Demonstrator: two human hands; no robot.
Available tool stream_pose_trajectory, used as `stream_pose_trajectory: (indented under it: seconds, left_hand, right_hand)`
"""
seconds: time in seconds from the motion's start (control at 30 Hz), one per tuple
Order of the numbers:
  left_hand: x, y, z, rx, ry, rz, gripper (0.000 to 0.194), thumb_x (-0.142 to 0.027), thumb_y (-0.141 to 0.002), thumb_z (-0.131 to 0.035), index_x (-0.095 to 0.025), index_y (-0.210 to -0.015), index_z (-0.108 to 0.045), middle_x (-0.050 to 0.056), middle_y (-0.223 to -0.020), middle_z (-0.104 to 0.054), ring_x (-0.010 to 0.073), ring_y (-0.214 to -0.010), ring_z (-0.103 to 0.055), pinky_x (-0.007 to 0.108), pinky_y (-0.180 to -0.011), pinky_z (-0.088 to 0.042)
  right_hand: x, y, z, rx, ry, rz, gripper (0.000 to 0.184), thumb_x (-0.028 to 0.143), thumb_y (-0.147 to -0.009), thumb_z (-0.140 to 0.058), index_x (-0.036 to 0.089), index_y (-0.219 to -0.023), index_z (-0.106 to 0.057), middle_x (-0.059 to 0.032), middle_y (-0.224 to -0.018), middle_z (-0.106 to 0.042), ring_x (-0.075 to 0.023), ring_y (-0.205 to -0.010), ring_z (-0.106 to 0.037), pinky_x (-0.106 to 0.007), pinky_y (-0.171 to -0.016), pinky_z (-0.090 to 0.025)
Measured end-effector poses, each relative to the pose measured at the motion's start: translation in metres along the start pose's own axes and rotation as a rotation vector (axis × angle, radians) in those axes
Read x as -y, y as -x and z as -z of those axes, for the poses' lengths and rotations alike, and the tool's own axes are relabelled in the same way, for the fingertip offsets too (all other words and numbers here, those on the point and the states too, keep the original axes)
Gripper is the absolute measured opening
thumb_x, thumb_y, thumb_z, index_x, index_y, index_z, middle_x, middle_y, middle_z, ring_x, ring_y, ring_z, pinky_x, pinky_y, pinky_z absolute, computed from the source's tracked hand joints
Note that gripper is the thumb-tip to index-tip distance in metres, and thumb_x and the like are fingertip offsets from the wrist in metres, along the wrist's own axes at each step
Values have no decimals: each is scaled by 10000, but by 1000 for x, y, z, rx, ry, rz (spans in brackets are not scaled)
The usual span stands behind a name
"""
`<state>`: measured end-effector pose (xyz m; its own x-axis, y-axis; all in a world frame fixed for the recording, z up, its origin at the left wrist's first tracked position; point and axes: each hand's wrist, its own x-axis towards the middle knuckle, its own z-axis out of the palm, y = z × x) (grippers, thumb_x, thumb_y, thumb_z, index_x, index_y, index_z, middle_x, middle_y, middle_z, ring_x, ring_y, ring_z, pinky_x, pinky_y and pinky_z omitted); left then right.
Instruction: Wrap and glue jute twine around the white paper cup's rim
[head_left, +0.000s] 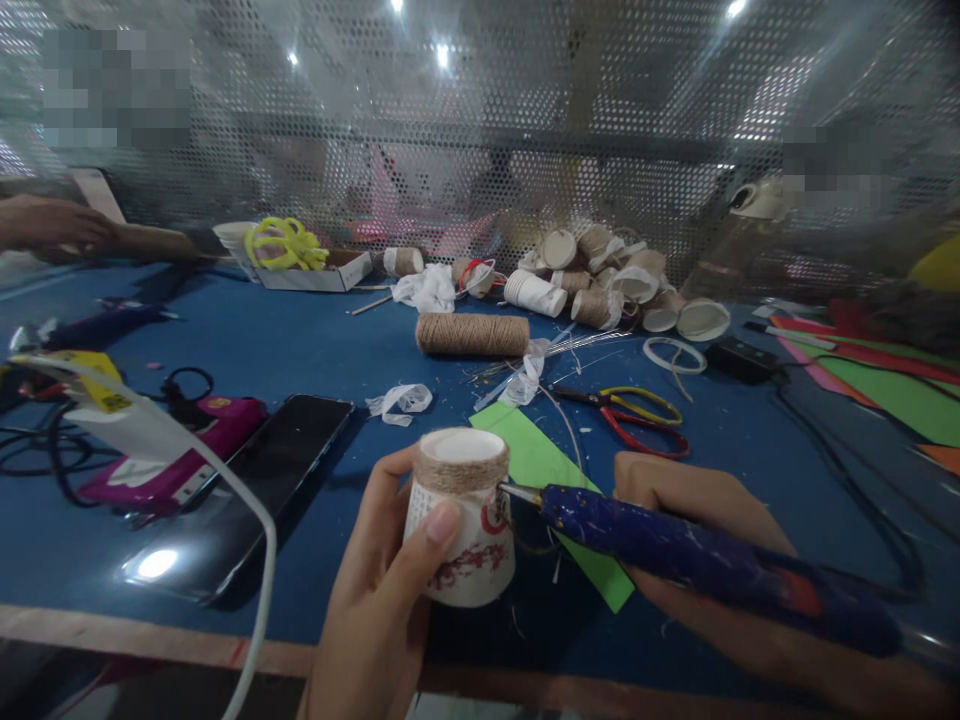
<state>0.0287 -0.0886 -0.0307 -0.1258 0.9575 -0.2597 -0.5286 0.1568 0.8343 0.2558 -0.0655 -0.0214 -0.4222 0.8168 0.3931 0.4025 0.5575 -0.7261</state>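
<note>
My left hand grips a paper cup with a red blossom print, its narrower end up. Brown twine is wound in several turns around the cup's upper end, and a loose strand hangs at its right side. In my right hand is a blue hot glue gun, with its metal nozzle at the twine on the cup's right side. Under the gun lies a green paper strip. A roll of twine rests beyond the cup. Red and yellow handled scissors lie open behind the gun.
Twine-wrapped paper cups are heaped at the back by a perforated metal screen. On the left are a phone, a magenta power strip and a white cable. Coloured paper lies right. Another person's hand is far left.
</note>
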Motion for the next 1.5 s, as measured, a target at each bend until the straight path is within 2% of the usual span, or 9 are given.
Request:
stream_pose_trajectory:
  seconds: [0.17,0.5,0.67,0.87,1.2,1.33,1.5]
  left_hand:
    - [0,1,-2,-12,0,0,336,-353,-796,-865,-278,-1089,-718,9,-1037,-826,253,-941,-773,269,-731,-588]
    - [2,1,-3,-17,0,-33,332,-355,-793,-872,-262,-1082,-737,4,-1032,-824,267,-981,-770,290,-773,-594]
    - [2,2,-4,-5,-48,-33,329,-369,-806,-859,-284,-1093,-725,3,-1107,-818,264,-1020,-768,293,-815,-588]
    - [12,1,-8,-31,-135,-170,291,-378,-880,-771,-314,-1139,-655,21,-1147,-817,292,-1101,-747,365,-898,-564]
    - [19,1,-7,-40,-212,-282,287,-341,-920,-759,-332,-1185,-651,-2,-1189,-805,240,-1113,-736,294,-902,-548]
    - [18,-1,-3,-17,-173,-242,334,-348,-893,-813,-338,-1193,-668,-19,-1182,-803,216,-1109,-737,265,-896,-550]
    - [14,-1,-1,-39,-130,-202,366,-379,-825,-875,-304,-1138,-703,0,-1171,-804,231,-1117,-723,254,-890,-557]
  right_hand:
    - [1,0,0,-9,10,2,271,176,-795,-681,241,-689,-440,80,-619,-503,-102,-499,-428,-259,-451,-312]
    - [-2,2,-2,0,2,-1,277,152,-800,-675,240,-698,-434,82,-630,-499,-101,-516,-426,-256,-464,-313]
    - [-3,3,-3,6,-19,10,271,179,-810,-686,254,-719,-442,78,-634,-497,-114,-503,-425,-272,-450,-299]
    - [3,1,-1,23,22,20,278,172,-823,-663,253,-718,-418,80,-635,-492,-111,-499,-415,-269,-443,-299]
    - [-3,5,-3,4,11,39,300,212,-827,-684,255,-731,-403,78,-639,-459,-119,-504,-393,-284,-457,-272]
    - [-1,4,-1,49,52,32,307,222,-842,-682,254,-738,-395,80,-646,-452,-116,-515,-396,-276,-466,-284]
    - [0,3,1,58,75,30,303,249,-856,-687,257,-744,-405,79,-645,-463,-117,-504,-390,-279,-463,-294]
